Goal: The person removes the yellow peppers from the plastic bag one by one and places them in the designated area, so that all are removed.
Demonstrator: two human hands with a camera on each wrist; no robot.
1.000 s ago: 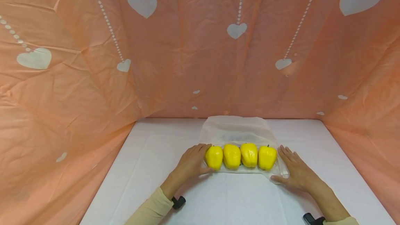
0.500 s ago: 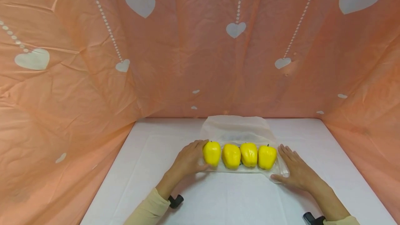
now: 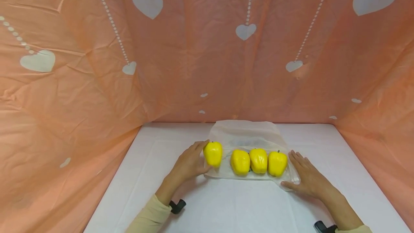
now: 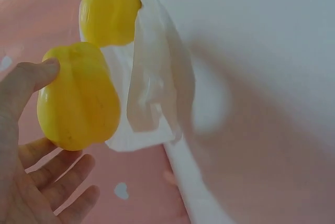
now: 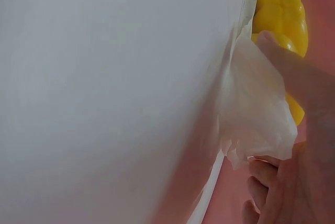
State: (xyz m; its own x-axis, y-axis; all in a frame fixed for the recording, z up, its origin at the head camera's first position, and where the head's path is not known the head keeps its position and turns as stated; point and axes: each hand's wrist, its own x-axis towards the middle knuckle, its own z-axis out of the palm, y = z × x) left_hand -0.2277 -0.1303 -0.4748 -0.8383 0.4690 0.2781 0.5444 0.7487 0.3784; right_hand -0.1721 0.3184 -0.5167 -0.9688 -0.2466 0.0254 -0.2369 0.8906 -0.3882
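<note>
My left hand (image 3: 190, 160) pinches a yellow bell pepper (image 3: 213, 154) between thumb and fingertips, at the left end of a thin white translucent plastic bag (image 3: 249, 130). The left wrist view shows the thumb on one side of this pepper (image 4: 78, 98) and fingertips under the other. Three more yellow bell peppers stand side by side on the bag: a left one (image 3: 240, 162), a middle one (image 3: 258, 160) and a right one (image 3: 277, 163). Beside the right one, my right hand (image 3: 307, 177) rests with fingers extended at the bag's right edge (image 5: 256, 103).
A white-covered table (image 3: 239, 208) bears everything. Behind it and at both sides hangs an orange-pink curtain (image 3: 207, 56) with white hearts. Each wrist wears a black device, such as the left wrist camera (image 3: 178, 206).
My left hand has moved the leftmost pepper left and up, away from the row, opening a gap. The right hand and the other three peppers have stayed in place.
</note>
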